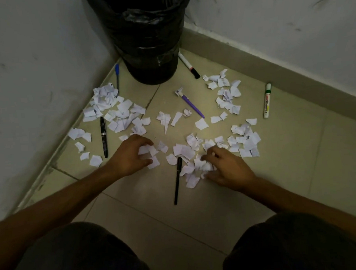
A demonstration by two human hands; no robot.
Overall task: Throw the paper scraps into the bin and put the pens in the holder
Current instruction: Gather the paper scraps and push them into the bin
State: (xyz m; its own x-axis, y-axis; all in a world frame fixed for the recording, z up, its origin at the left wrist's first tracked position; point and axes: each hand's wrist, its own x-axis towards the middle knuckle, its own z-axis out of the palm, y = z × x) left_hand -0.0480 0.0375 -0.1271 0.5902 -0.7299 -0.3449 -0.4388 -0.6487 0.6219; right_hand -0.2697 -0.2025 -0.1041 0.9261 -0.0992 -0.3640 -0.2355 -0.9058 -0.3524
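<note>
White paper scraps [118, 115] lie scattered over the tiled floor in front of a black-bagged bin [147, 33] in the corner. My left hand [130, 156] curls around a few scraps near the middle. My right hand [226, 167] closes on a bunch of scraps beside a black pen [178, 180]. Other pens lie about: a black fountain pen [104, 136] at left, a blue pen [117, 76] by the wall, a purple pen [192, 106], a black-capped white marker [189, 65] by the bin, and a green-capped marker [266, 101] at right. No pen holder is in view.
Two white walls [35, 59] meet behind the bin, with a skirting board [272, 72] along the right wall. My knees in dark shorts [80, 255] fill the bottom of the view. Bare tile lies between my knees and the scraps.
</note>
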